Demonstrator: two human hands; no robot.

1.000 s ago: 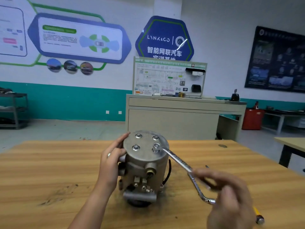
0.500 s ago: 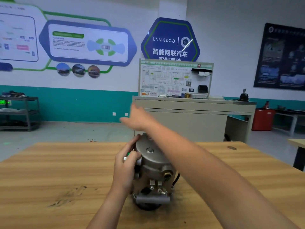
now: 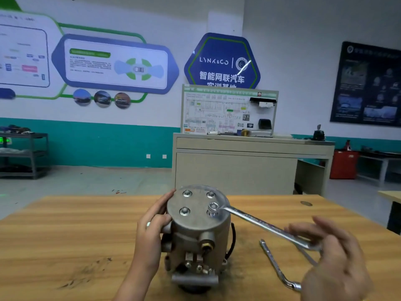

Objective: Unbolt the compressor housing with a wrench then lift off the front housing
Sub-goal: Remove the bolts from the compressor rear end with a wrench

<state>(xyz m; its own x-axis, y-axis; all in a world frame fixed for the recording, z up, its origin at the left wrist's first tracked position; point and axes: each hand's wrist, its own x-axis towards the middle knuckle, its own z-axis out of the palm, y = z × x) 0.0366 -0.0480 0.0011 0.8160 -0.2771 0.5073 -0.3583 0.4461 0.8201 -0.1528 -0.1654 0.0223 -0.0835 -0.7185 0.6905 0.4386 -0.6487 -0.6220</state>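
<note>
The compressor [image 3: 195, 242] stands on end on the wooden tabletop [image 3: 65, 235], its round end plate [image 3: 196, 203] facing up with four bolts seated in it. The left hand [image 3: 149, 233] is at the compressor's left side, its grip closed on the body: the fingers curl up against the plate's rim and the thumb presses a stubby port just below. A combination wrench [image 3: 260, 224] has its ring end over the plate's near-right bolt [image 3: 213, 207], and the handle slopes down and away to the compressor's right. The right hand [image 3: 334, 263] meets the handle's far end; it is blurred, but its grip looks spread, the fingers stretched out rather than wrapped round the steel. A bent socket wrench [image 3: 274, 262] lies flat on the tabletop, right of the compressor and below the handle.
</note>
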